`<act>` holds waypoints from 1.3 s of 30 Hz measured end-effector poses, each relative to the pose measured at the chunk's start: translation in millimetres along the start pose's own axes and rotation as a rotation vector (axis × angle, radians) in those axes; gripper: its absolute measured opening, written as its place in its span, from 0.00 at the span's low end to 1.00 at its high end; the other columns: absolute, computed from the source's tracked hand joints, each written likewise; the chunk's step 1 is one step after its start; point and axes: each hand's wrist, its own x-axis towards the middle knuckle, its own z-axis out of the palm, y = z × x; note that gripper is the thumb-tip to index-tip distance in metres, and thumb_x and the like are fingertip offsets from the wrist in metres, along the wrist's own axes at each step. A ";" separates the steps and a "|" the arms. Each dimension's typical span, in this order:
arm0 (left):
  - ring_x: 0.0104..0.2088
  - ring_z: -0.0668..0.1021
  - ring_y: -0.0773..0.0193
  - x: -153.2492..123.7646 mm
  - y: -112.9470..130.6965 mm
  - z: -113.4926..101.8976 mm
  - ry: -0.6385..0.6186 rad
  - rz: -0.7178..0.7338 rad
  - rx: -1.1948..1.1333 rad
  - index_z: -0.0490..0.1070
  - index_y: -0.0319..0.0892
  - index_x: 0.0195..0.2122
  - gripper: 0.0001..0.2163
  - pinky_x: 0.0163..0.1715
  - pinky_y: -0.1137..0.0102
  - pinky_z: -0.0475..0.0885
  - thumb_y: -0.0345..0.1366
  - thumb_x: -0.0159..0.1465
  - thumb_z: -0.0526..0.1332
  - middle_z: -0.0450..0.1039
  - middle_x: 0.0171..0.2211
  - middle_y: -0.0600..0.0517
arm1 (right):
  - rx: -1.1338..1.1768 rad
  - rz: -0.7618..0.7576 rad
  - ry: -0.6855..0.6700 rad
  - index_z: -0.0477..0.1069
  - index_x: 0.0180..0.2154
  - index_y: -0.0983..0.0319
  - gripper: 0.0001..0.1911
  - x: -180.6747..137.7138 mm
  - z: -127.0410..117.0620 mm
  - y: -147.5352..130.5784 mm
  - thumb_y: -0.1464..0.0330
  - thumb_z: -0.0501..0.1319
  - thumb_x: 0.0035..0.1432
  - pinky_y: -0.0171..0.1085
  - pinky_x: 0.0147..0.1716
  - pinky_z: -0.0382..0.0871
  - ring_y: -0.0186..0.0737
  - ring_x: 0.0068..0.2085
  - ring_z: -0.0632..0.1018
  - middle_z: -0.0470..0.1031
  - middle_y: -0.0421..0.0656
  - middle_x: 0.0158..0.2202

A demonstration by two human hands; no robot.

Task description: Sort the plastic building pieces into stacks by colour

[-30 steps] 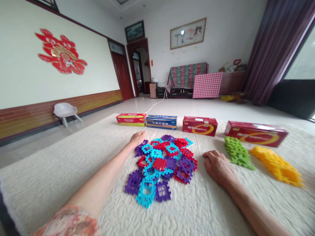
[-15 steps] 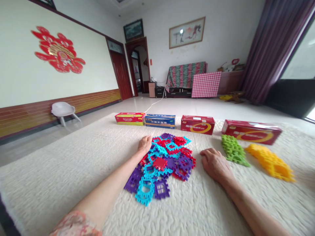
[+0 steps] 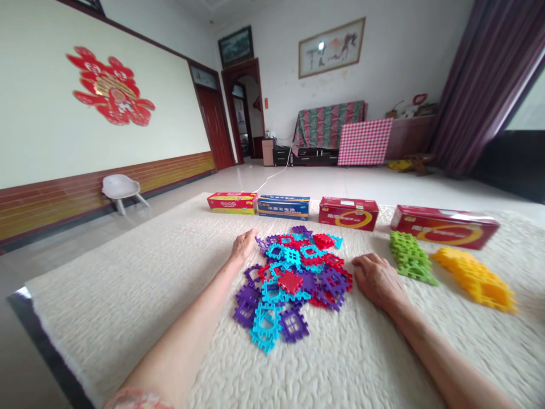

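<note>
Pile of plastic tiles (image 3: 290,282): purple, light blue and red, heaped loosely between the two hands.
Left hand (image 3: 243,245): fingertips at the pile's far left edge; whether they grip a tile, I cannot tell.
Right hand (image 3: 377,279): relaxed, palm down, fingers loosely bent, gripping nothing, just right of the pile.
Green pieces (image 3: 409,258): near the right hand, to its right.
Yellow pieces (image 3: 474,278): farther right, past the green.
Boxes: red-and-yellow box (image 3: 232,203) and blue box (image 3: 284,208) beyond the left hand, two dark red boxes (image 3: 348,214) beyond the right.
Cream mat (image 3: 140,295): beneath both hands.
</note>
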 end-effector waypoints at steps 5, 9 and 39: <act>0.38 0.78 0.59 -29.4 -18.8 -11.5 -0.034 0.039 0.042 0.75 0.40 0.36 0.22 0.40 0.69 0.71 0.50 0.63 0.48 0.78 0.32 0.51 | 0.000 -0.006 -0.002 0.77 0.40 0.62 0.16 0.8 0.9 1.8 0.71 0.51 0.59 0.41 0.42 0.64 0.46 0.42 0.74 0.76 0.49 0.44; 0.47 0.77 0.58 -49.4 -24.8 -9.5 -0.062 0.146 0.003 0.76 0.41 0.40 0.20 0.49 0.67 0.69 0.48 0.64 0.49 0.78 0.42 0.49 | -0.001 -0.008 0.000 0.77 0.40 0.61 0.16 1.7 2.8 3.5 0.71 0.51 0.59 0.41 0.42 0.65 0.47 0.42 0.74 0.76 0.48 0.44; 0.52 0.75 0.60 4.1 -3.5 59.7 0.005 0.300 -0.089 0.73 0.40 0.47 0.16 0.55 0.67 0.67 0.39 0.66 0.50 0.75 0.50 0.46 | 0.151 -0.029 0.058 0.76 0.35 0.59 0.14 -0.3 5.9 10.2 0.70 0.51 0.60 0.39 0.41 0.64 0.42 0.38 0.74 0.77 0.45 0.38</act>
